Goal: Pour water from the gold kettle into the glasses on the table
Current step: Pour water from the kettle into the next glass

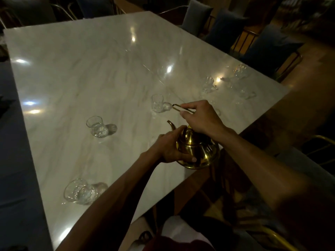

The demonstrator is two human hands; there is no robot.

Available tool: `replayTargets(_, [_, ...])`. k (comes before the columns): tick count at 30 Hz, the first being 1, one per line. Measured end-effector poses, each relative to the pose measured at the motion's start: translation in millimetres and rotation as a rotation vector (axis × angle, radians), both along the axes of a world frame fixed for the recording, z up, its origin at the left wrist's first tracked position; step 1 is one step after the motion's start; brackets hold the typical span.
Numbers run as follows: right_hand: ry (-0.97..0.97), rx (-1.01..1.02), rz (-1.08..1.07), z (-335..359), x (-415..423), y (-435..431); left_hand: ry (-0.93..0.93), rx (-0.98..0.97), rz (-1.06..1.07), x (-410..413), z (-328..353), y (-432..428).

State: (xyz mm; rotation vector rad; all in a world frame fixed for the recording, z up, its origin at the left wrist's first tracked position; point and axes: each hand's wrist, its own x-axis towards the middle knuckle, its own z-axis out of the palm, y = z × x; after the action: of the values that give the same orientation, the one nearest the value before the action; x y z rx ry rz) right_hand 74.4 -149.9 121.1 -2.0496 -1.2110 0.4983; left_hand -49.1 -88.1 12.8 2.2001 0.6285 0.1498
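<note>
The gold kettle point(196, 149) sits at the near right edge of the marble table point(90, 73), its spout pointing toward the glasses, with wide bare tabletop beyond them. The nearest glasses point(158, 103) point(97, 126) point(77, 192) stand well apart. The left hand point(172, 149) cups the kettle's body, while the right hand point(200, 117) pinches its thin wire handle point(181, 108) above the lid.

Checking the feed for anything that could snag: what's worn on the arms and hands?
Nothing visible: left hand and right hand are bare, no gloves, and both forearms are bare up to the frame edge. No watch, rings or bands show, though the picture is dim.
</note>
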Motion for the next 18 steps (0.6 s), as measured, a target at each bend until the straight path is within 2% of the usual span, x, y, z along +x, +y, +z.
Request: replayTargets(18, [-0.078,-0.041,0.244,-7.7,116.6,139.9,0.022,-0.138,0.201,111.8,-2.3,113.0])
